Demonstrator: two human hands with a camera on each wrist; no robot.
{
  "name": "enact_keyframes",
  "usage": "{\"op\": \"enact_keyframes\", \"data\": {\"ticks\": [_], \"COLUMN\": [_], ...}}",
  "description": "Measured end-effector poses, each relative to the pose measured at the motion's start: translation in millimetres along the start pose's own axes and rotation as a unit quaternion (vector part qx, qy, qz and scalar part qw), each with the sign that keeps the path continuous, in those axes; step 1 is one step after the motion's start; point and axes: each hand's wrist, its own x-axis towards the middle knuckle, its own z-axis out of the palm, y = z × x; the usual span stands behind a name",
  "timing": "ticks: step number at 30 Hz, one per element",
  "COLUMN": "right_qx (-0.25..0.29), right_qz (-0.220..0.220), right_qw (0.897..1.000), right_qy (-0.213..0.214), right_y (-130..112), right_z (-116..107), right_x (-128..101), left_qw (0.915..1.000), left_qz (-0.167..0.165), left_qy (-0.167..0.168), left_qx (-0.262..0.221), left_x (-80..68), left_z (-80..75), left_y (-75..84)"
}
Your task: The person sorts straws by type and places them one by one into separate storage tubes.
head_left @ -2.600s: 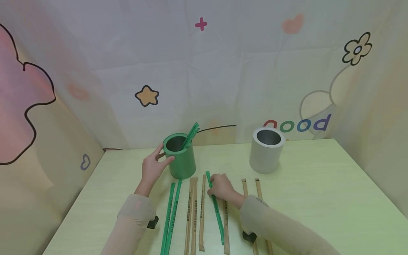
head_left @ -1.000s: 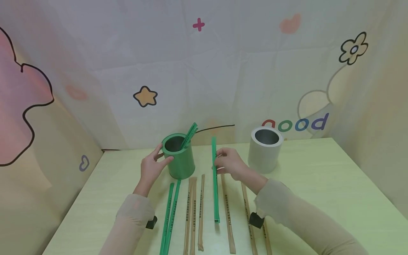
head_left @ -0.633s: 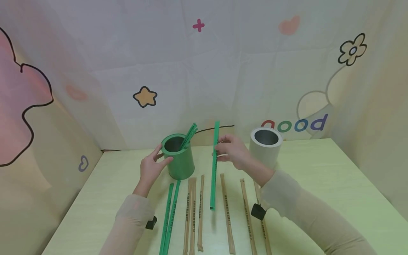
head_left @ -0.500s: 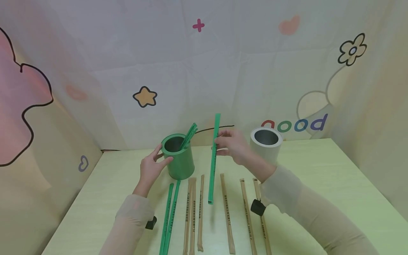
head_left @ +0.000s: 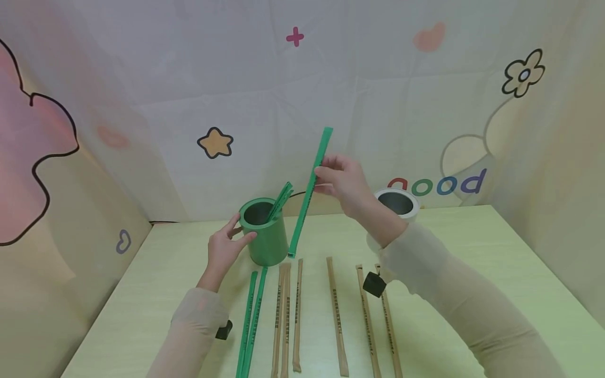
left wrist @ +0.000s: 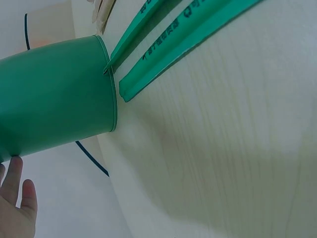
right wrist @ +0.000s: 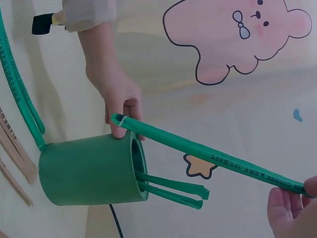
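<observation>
My left hand [head_left: 224, 252] holds the green cup [head_left: 269, 244] by its rim, thumb in front and fingers along the left side. The cup stands upright on the table with green wrapped straws [head_left: 281, 202] leaning out of its mouth. Between thumb and fingers, my right hand [head_left: 347, 184] pinches another green wrapped straw [head_left: 304, 212], raised above the table and slanted. In the right wrist view, this straw's lower end [right wrist: 119, 119] overlaps the cup's rim, near the left hand. In the left wrist view only a few left fingers [left wrist: 12, 183] show below the cup.
Two green wrapped straws [head_left: 256, 320] lie in front of the green cup. Several brown paper-wrapped straws [head_left: 336, 315] lie in a row to their right. A white cup [head_left: 416, 202] stands behind the right forearm, partly hidden. A printed cloth [head_left: 326, 105] hangs behind the table.
My right hand has picked the green straw up off the table, raised it and tilted its lower end left toward the green cup. The left hand stays on the cup.
</observation>
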Motion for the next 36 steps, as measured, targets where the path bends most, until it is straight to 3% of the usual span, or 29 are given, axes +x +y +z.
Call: {"op": "enact_keyframes", "data": {"ticks": [7,15,29,36], "right_qx": [0.067,0.063,0.066,0.044], "right_qz": [-0.062,-0.098,-0.089,-0.081], "right_qw": [0.995,0.988,0.984,0.984], "right_qy": [0.047,0.098,0.137,0.152], "right_y": [5.8,19.3,52.7,71.9], "right_z": [10.9,19.6,25.1,26.1], "right_x": [4.9,16.2,27.3,31.1], "left_qw": [1.0000,1.0000,1.0000,1.0000], "left_qz": [0.002,0.003,0.003,0.002], "left_qy": [-0.001,0.002,0.003,0.004], "left_qx": [-0.006,-0.004,-0.002,-0.002], "left_x": [-0.2,0.3,-0.1,-1.0], "left_z": [-0.6,-0.1,0.3,-0.2], "left_y": [0.5,0.2,1.4,1.4]}}
